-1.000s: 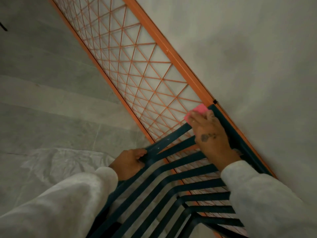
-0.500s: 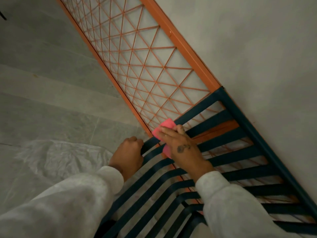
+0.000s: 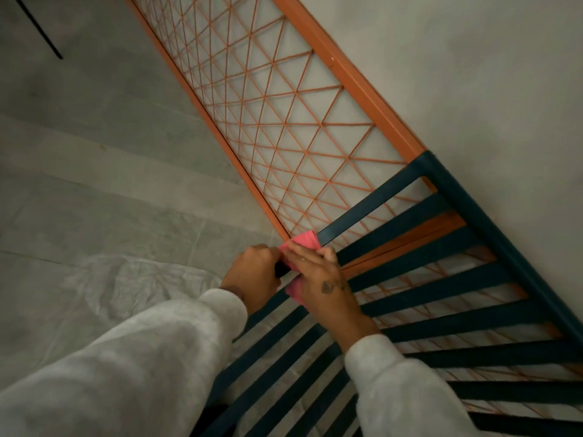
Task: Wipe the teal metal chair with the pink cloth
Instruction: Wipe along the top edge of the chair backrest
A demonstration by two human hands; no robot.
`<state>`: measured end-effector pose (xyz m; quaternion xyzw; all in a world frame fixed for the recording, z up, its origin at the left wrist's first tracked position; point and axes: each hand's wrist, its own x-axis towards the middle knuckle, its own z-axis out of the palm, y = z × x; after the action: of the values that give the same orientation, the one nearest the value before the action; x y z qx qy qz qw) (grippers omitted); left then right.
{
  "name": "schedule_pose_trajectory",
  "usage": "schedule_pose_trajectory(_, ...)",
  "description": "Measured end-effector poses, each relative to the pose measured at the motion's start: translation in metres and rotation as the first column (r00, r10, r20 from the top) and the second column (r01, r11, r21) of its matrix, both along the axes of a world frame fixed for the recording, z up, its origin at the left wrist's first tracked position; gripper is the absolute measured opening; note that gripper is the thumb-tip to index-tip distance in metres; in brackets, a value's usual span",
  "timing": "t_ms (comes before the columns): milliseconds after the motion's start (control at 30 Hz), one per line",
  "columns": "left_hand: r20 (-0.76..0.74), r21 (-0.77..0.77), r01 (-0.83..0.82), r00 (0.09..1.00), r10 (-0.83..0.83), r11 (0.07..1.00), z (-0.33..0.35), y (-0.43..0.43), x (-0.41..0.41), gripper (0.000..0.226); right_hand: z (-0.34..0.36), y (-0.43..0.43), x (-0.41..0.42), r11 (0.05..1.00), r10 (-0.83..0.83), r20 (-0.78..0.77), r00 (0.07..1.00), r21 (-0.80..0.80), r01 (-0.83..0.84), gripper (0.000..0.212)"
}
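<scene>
Two grips crowd one teal metal chair [image 3: 504, 247] rail: left grip [image 3: 252, 272] clenching it, right grip [image 3: 325, 279] clamping pink cloth [image 3: 304, 241] around it; cloth may jam between them.

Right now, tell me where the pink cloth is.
Head view: the pink cloth sits just below centre, held by the right hand on the outermost slat of the teal chair, beside the left hand gripping that slat.

Left hand [image 3: 252, 272] curls round the chair [image 3: 372, 205], right hand [image 3: 318, 275] beside it grips the cloth [image 3: 304, 240], both arms outstretched.
</scene>
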<state>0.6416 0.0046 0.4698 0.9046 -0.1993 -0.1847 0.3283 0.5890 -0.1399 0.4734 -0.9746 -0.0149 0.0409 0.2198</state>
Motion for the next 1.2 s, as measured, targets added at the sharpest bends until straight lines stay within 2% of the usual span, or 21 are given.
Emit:
schedule_pose_trajectory(67, -0.043, 0.028, 0.01, 0.999, -0.009, 1.0, -0.002, 0.002, 0.001, 0.017, 0.022, -0.027, 0.015, 0.97, 0.113, 0.002, 0.994, -0.219, -0.11, 0.066)
schedule_pose_trajectory(133, -0.063, 0.039, 0.02, 0.998, -0.018, 0.999, -0.004, 0.001, 0.001, 0.018, 0.052, -0.057, 0.029, 0.88, 0.134, 0.103, 0.986, -0.469, -0.071, 0.067)
schedule_pose_trajectory(200, -0.057, 0.048, 0.024, 0.998, -0.021, 0.999, -0.005, 0.001, 0.001, 0.019, 0.079, -0.086, 0.043, 0.795, 0.118, 0.17, 0.978, -0.606, 0.009, 0.07)
schedule_pose_trajectory(300, -0.058, 0.056, 0.029, 0.998, -0.026, 0.998, -0.003, 0.0, 0.001, 0.019, 0.11, -0.108, 0.056, 0.648, 0.145, 0.168, 0.975, -0.761, 0.035, 0.067)
schedule_pose_trajectory(367, -0.069, 0.057, 0.035, 0.997, -0.031, 0.998, 0.001, -0.001, 0.002, 0.02, 0.113, -0.107, 0.059, 0.629, 0.093, 0.189, 0.978, -0.772, 0.089, 0.065)
schedule_pose_trajectory(467, -0.087, 0.056, 0.044, 0.995, -0.039, 0.997, 0.003, -0.002, 0.004, 0.02, 0.101, -0.084, 0.059, 0.692, -0.041, 0.252, 0.967, -0.691, 0.209, 0.062)
schedule_pose_trajectory(567, -0.093, 0.06, 0.052, 0.995, -0.046, 0.997, 0.003, 0.001, 0.006, 0.021, 0.071, -0.043, 0.052, 0.79, -0.02, 0.09, 0.996, -0.609, 0.071, 0.049)
schedule_pose_trajectory(667, -0.104, 0.054, 0.061, 0.993, -0.055, 0.997, 0.001, 0.002, 0.005, 0.023, 0.048, -0.008, 0.044, 0.876, -0.057, -0.046, 0.997, -0.481, 0.028, 0.038)
schedule_pose_trajectory(767, -0.142, 0.056, 0.038, 0.989, -0.029, 0.998, 0.001, 0.007, 0.006, 0.026, 0.036, 0.021, 0.038, 0.932, -0.029, -0.274, 0.961, -0.355, -0.073, 0.04)
schedule_pose_trajectory(833, -0.233, 0.006, 0.035, 0.972, -0.033, 0.999, 0.002, 0.018, 0.008, 0.034, 0.034, 0.025, 0.039, 0.959, 0.059, -0.419, 0.906, -0.228, -0.168, 0.045)
schedule_pose_trajectory(900, -0.361, -0.047, 0.085, 0.928, -0.096, 0.995, 0.005, 0.036, 0.01, 0.034, 0.039, 0.014, 0.048, 0.969, 0.079, -0.541, 0.837, -0.154, -0.191, 0.057)
schedule_pose_trajectory(933, -0.425, -0.087, 0.101, 0.896, -0.129, 0.991, 0.007, 0.046, 0.012, 0.031, 0.044, 0.006, 0.056, 0.973, 0.046, -0.559, 0.828, -0.163, -0.164, 0.056)
schedule_pose_trajectory(967, -0.486, -0.13, 0.086, 0.863, -0.139, 0.988, 0.008, 0.057, 0.014, 0.027, 0.049, -0.001, 0.064, 0.963, 0.001, -0.529, 0.849, -0.23, -0.144, 0.047)
schedule_pose_trajectory(1000, -0.538, -0.165, 0.048, 0.833, -0.131, 0.985, 0.008, 0.067, 0.015, 0.022, 0.055, -0.002, 0.071, 0.921, -0.033, -0.47, 0.882, -0.357, -0.156, 0.034)
schedule_pose_trajectory(1067, -0.58, -0.18, 0.017, 0.806, -0.12, 0.984, 0.004, 0.084, 0.019, 0.021, 0.06, 0.006, 0.077, 0.754, -0.012, -0.371, 0.929, -0.613, -0.235, 0.023)
schedule_pose_trajectory(1100, -0.592, -0.169, 0.035, 0.795, -0.129, 0.985, 0.0, 0.091, 0.02, 0.027, 0.06, 0.015, 0.076, 0.686, 0.015, -0.381, 0.925, -0.669, -0.287, 0.023)
schedule_pose_trajectory(1133, -0.613, -0.164, 0.054, 0.777, -0.144, 0.985, -0.003, 0.095, 0.02, 0.034, 0.058, 0.026, 0.073, 0.653, 0.027, -0.41, 0.912, -0.683, -0.326, 0.023)
schedule_pose_trajectory(1200, -0.665, -0.157, 0.049, 0.733, -0.142, 0.986, -0.009, 0.103, 0.018, 0.044, 0.05, 0.052, 0.062, 0.685, 0.041, -0.468, 0.883, -0.63, -0.365, 0.019)
